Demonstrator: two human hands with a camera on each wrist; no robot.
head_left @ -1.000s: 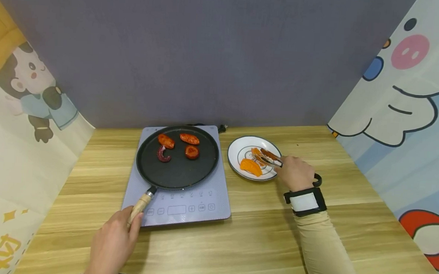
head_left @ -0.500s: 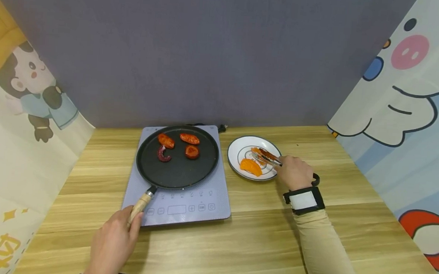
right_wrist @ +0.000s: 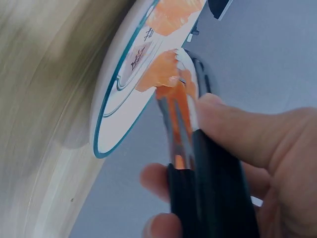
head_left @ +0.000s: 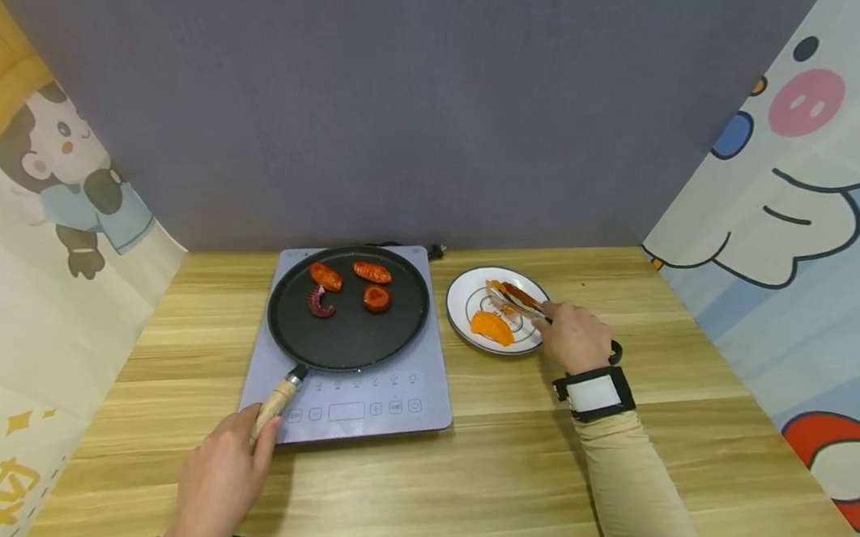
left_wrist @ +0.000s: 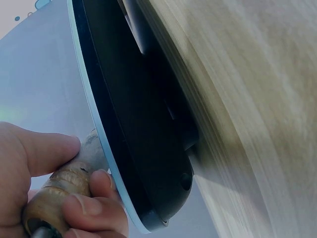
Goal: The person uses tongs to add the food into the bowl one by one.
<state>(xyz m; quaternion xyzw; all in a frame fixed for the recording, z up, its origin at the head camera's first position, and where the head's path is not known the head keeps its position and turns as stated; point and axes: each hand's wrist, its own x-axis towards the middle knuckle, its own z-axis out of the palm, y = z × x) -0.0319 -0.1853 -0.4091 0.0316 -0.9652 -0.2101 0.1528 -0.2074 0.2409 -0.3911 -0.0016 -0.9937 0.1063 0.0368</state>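
Observation:
My left hand (head_left: pixel 222 477) grips the wooden handle (head_left: pixel 274 406) of a flat black frying pan (head_left: pixel 346 337). In the pan lie two scored reddish pieces, a round reddish slice (head_left: pixel 376 299) and a curled purple octopus tentacle (head_left: pixel 319 302). At the right, my right hand (head_left: pixel 578 337) holds black-handled metal tongs (right_wrist: pixel 218 193) over a white plate (head_left: pixel 464 323). The tongs' ends are at one orange food slice (right_wrist: pixel 161 72); whether they pinch it firmly I cannot tell. A second orange slice (head_left: pixel 492 327) lies nearer the plate's front.
The pan stands on a pale induction cooktop (head_left: pixel 400 425) with touch controls along its front. A black plug (head_left: pixel 436 252) lies behind it, by the grey wall (head_left: pixel 423 122). Printed cartoon curtains flank the wooden table (head_left: pixel 425 495).
The right hand has shifted slightly left, and the tongs' ends have moved a little left and back on the far orange slice. Left hand and pan stay still.

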